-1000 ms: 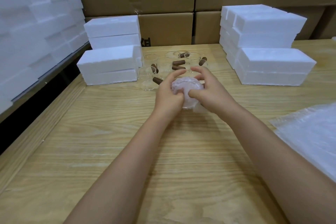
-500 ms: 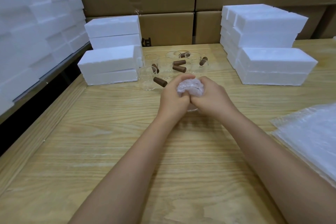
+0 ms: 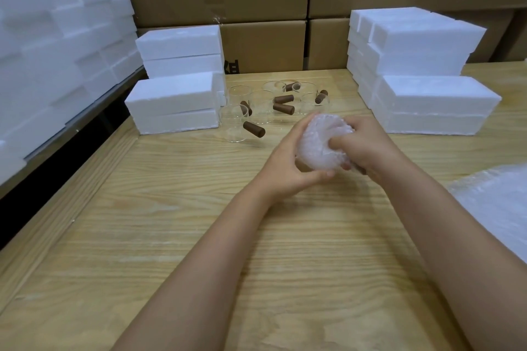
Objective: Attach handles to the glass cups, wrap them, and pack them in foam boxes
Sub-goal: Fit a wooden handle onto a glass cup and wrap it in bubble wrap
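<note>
Head view: wrapping is the step in hand; my left hand (image 3: 288, 164) and right hand (image 3: 368, 145) both clutch the bubble-wrapped cup (image 3: 323, 145) above the table (image 3: 199, 236). Next I'd judge it needs a foam box (image 3: 171, 105) opened.

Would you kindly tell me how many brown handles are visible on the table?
6 handles: the nearest, one behind it, two together in the middle, one at the back, one at right. The wrapped cup may hide others.
</note>
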A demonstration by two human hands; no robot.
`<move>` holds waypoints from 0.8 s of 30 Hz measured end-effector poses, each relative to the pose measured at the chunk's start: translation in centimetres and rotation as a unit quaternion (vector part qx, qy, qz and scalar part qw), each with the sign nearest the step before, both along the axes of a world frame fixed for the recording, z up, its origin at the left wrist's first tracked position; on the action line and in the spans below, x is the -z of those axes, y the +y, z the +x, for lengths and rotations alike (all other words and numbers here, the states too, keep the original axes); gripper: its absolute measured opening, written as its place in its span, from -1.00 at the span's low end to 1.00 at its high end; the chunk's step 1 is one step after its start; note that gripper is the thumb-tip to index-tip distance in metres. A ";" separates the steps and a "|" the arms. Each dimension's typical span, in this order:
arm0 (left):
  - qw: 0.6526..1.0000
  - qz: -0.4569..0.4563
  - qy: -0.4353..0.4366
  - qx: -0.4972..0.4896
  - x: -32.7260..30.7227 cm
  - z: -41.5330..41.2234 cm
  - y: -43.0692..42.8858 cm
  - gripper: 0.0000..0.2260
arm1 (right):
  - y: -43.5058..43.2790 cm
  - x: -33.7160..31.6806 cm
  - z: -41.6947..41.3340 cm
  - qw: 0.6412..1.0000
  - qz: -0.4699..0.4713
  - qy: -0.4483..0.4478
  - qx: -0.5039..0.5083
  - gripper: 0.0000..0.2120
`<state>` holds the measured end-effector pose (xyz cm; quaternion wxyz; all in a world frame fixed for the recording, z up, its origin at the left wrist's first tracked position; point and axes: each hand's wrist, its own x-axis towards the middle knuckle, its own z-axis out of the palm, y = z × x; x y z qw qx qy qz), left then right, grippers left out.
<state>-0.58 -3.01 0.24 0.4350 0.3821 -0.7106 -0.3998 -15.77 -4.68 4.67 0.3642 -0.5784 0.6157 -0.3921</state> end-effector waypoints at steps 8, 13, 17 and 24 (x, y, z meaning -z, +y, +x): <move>0.991 0.036 0.072 -0.103 -0.3 0.0 -0.3 -0.45 | -0.1 -0.9 -2.5 0.971 0.051 -0.195 -0.126 -0.69; 0.981 0.089 0.091 -0.148 -0.2 0.2 -0.9 -0.55 | -0.6 0.1 -2.9 0.953 0.009 -0.278 -0.123 -0.81; 0.982 0.100 0.106 -0.122 -0.3 0.5 -0.8 -0.57 | -0.9 0.8 -2.5 0.955 0.006 -0.284 -0.084 -0.92; 0.975 0.140 0.158 -0.069 -0.1 1.2 -0.9 -0.62 | -1.3 1.3 -2.3 0.952 -0.043 -0.298 -0.052 -0.90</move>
